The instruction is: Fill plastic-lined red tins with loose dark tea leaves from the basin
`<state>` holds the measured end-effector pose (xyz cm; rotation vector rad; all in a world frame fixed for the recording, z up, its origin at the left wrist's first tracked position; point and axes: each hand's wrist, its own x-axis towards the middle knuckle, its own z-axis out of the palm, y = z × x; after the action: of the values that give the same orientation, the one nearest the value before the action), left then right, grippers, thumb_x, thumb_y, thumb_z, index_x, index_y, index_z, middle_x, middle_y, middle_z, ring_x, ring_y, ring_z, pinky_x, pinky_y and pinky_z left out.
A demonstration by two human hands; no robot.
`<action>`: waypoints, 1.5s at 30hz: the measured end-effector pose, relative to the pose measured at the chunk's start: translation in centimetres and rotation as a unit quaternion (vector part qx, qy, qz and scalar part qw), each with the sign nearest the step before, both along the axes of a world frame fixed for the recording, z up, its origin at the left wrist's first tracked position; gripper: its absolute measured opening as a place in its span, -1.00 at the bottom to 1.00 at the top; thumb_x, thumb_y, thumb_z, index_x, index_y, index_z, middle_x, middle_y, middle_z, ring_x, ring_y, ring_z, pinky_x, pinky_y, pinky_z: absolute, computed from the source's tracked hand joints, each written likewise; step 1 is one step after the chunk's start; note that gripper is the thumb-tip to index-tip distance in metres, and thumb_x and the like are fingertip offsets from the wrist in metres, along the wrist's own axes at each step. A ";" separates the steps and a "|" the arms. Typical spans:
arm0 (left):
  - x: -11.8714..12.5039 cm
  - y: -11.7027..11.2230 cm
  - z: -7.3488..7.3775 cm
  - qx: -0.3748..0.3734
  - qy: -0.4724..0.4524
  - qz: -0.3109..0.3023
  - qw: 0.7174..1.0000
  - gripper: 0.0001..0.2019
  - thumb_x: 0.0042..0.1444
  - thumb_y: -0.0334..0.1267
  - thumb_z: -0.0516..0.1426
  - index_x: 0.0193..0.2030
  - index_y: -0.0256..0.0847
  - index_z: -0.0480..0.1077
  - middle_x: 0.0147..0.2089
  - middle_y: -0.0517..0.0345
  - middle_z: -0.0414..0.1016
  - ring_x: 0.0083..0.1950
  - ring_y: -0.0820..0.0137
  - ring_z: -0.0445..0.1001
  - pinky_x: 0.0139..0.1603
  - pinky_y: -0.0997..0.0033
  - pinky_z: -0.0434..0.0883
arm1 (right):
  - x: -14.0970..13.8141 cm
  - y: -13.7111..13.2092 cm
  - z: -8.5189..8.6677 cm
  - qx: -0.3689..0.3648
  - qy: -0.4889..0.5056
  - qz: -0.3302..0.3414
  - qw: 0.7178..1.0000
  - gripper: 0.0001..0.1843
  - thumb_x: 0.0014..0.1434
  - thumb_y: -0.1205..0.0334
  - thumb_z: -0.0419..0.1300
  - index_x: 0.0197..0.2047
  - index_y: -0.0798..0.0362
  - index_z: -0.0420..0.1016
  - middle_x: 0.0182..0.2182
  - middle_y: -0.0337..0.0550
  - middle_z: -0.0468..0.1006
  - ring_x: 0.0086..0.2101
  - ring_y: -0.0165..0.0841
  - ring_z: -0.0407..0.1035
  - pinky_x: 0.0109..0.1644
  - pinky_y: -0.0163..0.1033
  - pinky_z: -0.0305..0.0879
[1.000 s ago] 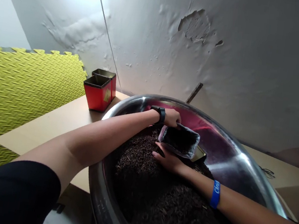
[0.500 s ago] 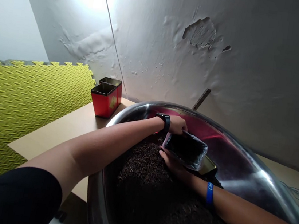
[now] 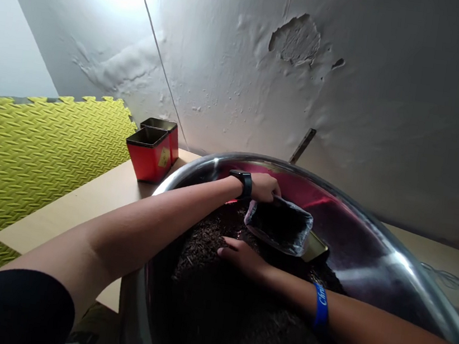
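My left hand (image 3: pixel 266 188), with a black watch on its wrist, is closed on the far rim of a foil bag (image 3: pixel 253 229). The bag's mouth gapes upward and its inside is dark. My right hand (image 3: pixel 245 260), with a blue wristband, lies over dark loose leaves that look like tea (image 3: pixel 203 244), below and apart from the bag. Its finger and thumb are apart and point left; nothing shows in them. Bag and leaves are inside a large shiny metal bowl (image 3: pixel 171 178). A gold-coloured tin or lid (image 3: pixel 316 246) lies behind the bag, partly hidden.
Two red tins (image 3: pixel 148 161) without lids stand on the pale wooden table (image 3: pixel 81 209) left of the bowl. A yellow foam mat (image 3: pixel 40 164) lies further left. Behind is a wall with peeling paint (image 3: pixel 222 64). A thin cord (image 3: pixel 442 275) lies right of the bowl.
My right hand has let go of the bag's near side and moved down and left onto the leaves. My left hand still grips the rim. The view has shifted slightly.
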<state>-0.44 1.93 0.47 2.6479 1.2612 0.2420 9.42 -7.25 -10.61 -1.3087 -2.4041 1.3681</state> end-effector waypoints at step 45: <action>-0.3 0.0 0.1 -0.018 0.015 -0.012 1.000 -0.68 -0.03 -0.16 0.07 -0.12 -0.11 0.45 -0.25 0.21 0.51 -0.29 0.49 0.39 -0.37 0.61 0.22 | 0.5 0.0 1.0 -0.006 -0.090 0.142 0.986 0.09 -0.13 -0.35 0.04 0.27 0.24 -0.13 0.22 0.09 -0.04 0.17 -0.12 -0.05 0.21 -0.13 -0.12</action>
<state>-0.72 1.95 0.59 2.6434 1.2297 0.1744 9.92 -7.24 -9.65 -1.1732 -2.7987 1.3807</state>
